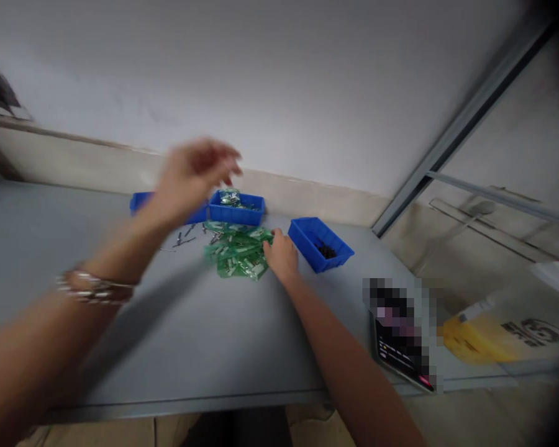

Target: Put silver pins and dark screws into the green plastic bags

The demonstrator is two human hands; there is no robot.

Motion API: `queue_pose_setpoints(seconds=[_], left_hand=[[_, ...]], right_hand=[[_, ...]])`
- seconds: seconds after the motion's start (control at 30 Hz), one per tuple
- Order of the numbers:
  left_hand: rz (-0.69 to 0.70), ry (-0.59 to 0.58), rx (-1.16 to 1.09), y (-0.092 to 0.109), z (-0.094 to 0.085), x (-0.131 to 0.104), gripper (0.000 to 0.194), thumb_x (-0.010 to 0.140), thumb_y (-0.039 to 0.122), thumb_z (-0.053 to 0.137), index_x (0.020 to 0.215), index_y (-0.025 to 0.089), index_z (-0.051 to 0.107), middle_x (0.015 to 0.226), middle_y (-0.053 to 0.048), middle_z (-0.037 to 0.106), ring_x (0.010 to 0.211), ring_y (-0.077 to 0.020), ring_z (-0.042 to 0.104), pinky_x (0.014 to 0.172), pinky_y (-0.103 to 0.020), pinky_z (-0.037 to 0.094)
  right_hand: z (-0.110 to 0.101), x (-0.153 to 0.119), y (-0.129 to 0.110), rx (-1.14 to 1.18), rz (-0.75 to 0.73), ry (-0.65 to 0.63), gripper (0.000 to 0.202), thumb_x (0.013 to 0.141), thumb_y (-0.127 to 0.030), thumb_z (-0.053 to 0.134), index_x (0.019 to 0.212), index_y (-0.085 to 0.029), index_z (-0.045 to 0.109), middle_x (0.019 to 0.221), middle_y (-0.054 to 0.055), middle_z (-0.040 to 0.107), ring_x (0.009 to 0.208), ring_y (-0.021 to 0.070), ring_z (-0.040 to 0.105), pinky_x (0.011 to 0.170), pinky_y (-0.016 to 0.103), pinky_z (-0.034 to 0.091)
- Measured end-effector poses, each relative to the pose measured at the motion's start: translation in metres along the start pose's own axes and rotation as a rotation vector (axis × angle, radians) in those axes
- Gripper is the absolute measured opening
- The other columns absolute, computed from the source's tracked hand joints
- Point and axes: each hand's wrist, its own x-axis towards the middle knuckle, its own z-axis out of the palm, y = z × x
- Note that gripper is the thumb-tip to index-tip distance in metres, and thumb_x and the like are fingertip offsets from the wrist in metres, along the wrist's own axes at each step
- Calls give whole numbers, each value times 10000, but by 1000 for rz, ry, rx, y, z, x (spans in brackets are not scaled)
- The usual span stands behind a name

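My left hand point(198, 171), smeared by motion, is raised above the blue bins, its fingers bent downward; whether they hold anything I cannot tell. Beneath it, a green-tinted plastic packet point(230, 197) lies in the middle blue bin point(236, 215). My right hand point(282, 253) rests at the right edge of a pile of green plastic packets point(240, 251) with small light-coloured parts inside. Its fingers are curled against a packet there. Loose metal screw-like pieces point(181, 237) lie left of the pile.
Another blue bin point(141, 200) stands on the left, partly behind my left arm. A right-hand blue bin point(319, 245) holds small dark pieces. A phone point(400, 347) lies near the grey table's point(205, 360) front right, beside a yellow and clear bag point(484, 338). A metal frame post point(461, 130) rises on the right.
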Motion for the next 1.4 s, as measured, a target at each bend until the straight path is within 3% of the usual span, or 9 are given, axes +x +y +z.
queue_pose_setpoints(seconds=[0.2,0.37,0.47,0.6,0.77,1.03,1.17,1.27,1.4], left_hand=[[-171,-236,300,-48,59,-66,247,865,284,456,945,112,615,835,-72,639,717,-179,572,718,-334,478],[-310,-223,234,-57,66,-82,327,860,386,436,1013,136,582,950,-99,641,799,-208,577,736,-340,467],[-425,-236,70,-54,63,-77,393,851,467,444,1012,143,596,936,-83,660,807,-201,587,743,-320,461],[-510,-297,-63,-51,60,-74,407,810,528,489,810,147,631,718,-40,630,668,-167,549,622,-268,419],[-516,-268,-102,-49,61,-76,279,724,435,608,671,162,583,636,-7,554,589,-132,472,535,-235,349],[-554,-47,-216,-46,68,-79,249,705,369,634,633,176,493,557,35,453,513,-103,424,488,-221,318],[-517,-144,-180,-47,67,-80,331,751,459,593,621,174,483,539,35,443,506,-105,418,478,-217,308],[-520,-267,-182,-47,66,-79,392,786,526,530,622,172,496,555,4,533,520,-121,470,490,-223,340],[-563,-244,-198,-45,65,-79,368,781,522,537,662,174,511,581,-12,594,501,-116,483,467,-214,344]], right_hand=[[7,10,15,157,-3,155,296,800,-132,531,1091,-184,530,1020,99,647,998,219,601,837,328,437],[3,16,22,589,-186,372,281,706,-131,566,978,-194,539,875,42,623,830,190,598,785,327,456],[9,16,20,895,-167,291,324,690,-184,589,1004,-207,509,751,-5,583,663,159,571,661,300,468],[21,11,12,1118,-138,93,361,645,-160,617,976,-222,488,704,-35,596,615,143,581,610,269,465],[32,5,7,1114,-122,40,348,611,-120,627,933,-215,533,734,-31,620,661,140,611,655,267,488],[33,8,8,989,-83,-16,129,675,-284,662,745,-186,617,717,24,686,683,175,644,642,296,509],[32,10,11,969,-99,38,93,668,-263,660,706,-189,618,729,30,693,701,185,642,679,313,505],[31,10,12,960,-113,36,122,683,-298,657,723,-187,626,750,44,698,717,195,646,682,321,508],[34,9,13,930,-147,42,167,711,-349,639,749,-186,630,742,38,688,713,186,637,677,312,502]])
